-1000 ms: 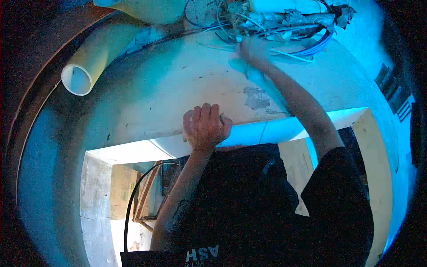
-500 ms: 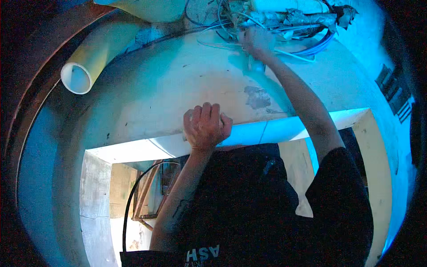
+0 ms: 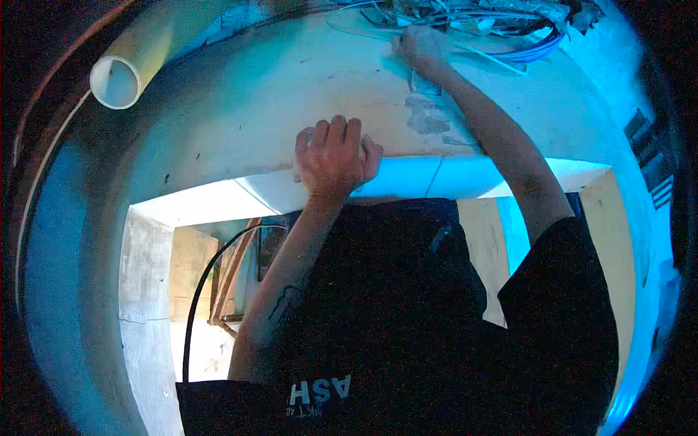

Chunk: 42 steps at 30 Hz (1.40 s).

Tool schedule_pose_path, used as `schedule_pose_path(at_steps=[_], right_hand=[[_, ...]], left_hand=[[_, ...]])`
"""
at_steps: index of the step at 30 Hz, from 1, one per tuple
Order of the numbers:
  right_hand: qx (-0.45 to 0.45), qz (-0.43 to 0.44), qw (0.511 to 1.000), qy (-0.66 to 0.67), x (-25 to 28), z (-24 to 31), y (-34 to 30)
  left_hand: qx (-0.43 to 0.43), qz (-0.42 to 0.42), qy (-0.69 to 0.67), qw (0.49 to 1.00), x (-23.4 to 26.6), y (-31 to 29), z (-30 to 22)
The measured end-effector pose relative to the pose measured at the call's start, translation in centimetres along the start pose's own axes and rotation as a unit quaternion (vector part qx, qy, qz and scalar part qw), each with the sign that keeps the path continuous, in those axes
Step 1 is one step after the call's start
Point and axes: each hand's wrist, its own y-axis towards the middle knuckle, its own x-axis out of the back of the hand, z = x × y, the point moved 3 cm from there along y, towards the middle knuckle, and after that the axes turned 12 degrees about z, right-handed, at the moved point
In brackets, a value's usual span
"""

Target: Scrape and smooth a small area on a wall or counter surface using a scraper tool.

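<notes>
My left hand [image 3: 331, 158] is at the edge of the pale wall [image 3: 291, 109], above an opening. Its fingers are curled, and something whitish shows at its sides; I cannot make out what it is. My right hand [image 3: 423, 49] reaches farther up the same wall, just below a bundle of loose cables [image 3: 520, 54]. Those fingers are bent closed. A small bluish shape [image 3: 425, 85] shows under the wrist, but whether the hand holds it is unclear. A rough grey patch [image 3: 427, 116] marks the wall between the two hands.
A wide cream pipe [image 3: 116, 81] sticks out at the upper left, its open end facing me. Below the wall is a bright opening with a white ledge [image 3: 196, 206]. A black curved cable [image 3: 195, 305] hangs beside my left arm. Dark slatted shapes [image 3: 651, 152] stand at the right.
The view has shifted, so the pipe, cables, wall patch and ledge sit higher in the picture. My left hand stays at the wall edge and my right hand stays near the cables.
</notes>
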Motion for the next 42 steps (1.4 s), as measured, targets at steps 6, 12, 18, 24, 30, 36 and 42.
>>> schedule_pose_path(at_steps=[6, 12, 18, 24, 30, 36, 42], right_hand=[[-0.019, 0.012, 0.999, 0.040, 2.0, -1.4, 2.3], [-0.009, 0.114, 0.989, -0.097, -0.3, 1.1, -0.2], [-0.072, 0.039, 0.995, -0.057, 0.8, -0.6, 0.6], [-0.013, 0.056, 0.998, -0.023, 2.4, 0.7, 1.2], [-0.050, 0.106, 0.992, -0.037, 2.2, 0.9, 0.4], [0.017, 0.044, 0.997, -0.068, 1.5, 1.2, -0.8], [-0.079, 0.011, 0.997, -0.008, 4.0, -2.0, 1.6]], left_hand=[[0.006, 0.011, 0.019, 1.000, 0.1, -0.2, -0.2], [0.002, -0.014, 0.001, 1.000, 0.1, -0.1, -0.2], [-0.002, 0.004, 0.008, 1.000, 0.0, 0.1, -0.3], [0.002, 0.006, 0.015, 1.000, 0.2, -0.1, -0.2], [0.011, 0.013, 0.007, 1.000, 0.0, -0.3, -0.1], [0.005, 0.014, 0.018, 1.000, -0.2, -0.2, 0.0], [0.020, 0.023, 0.023, 0.999, -0.1, -0.2, 0.0]])
